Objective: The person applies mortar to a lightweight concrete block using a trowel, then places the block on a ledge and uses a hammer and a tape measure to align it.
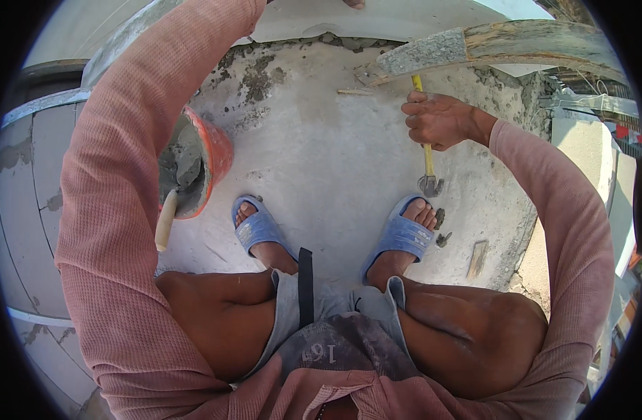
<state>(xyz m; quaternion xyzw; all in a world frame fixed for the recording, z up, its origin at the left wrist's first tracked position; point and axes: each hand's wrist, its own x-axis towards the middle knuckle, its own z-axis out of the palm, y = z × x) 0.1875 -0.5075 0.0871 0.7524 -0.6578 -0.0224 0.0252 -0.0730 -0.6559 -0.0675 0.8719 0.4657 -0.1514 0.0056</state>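
Observation:
My right hand [438, 122] is closed around the yellow handle of a hammer [428, 159]. The hammer's dark metal head points down toward my right foot, and the other end of the handle reaches up to the edge of a wooden board [538, 43]. Only fingertips of my left hand [354, 3] show at the top edge, near a pale wall face; the rest is out of frame. Left of my feet, an orange-red bucket [221, 150] holds wet grey mortar [188, 157]. A trowel with a pale wooden handle [167, 220] rests in it.
My feet, in blue slide sandals [259, 229], stand on a dusty concrete floor [314, 154]. Mortar splatter [258, 78] lies near the wall [314, 22]. A wood scrap [478, 259] and mortar lumps [442, 239] lie to the right. Grey block walling [27, 210] runs along the left.

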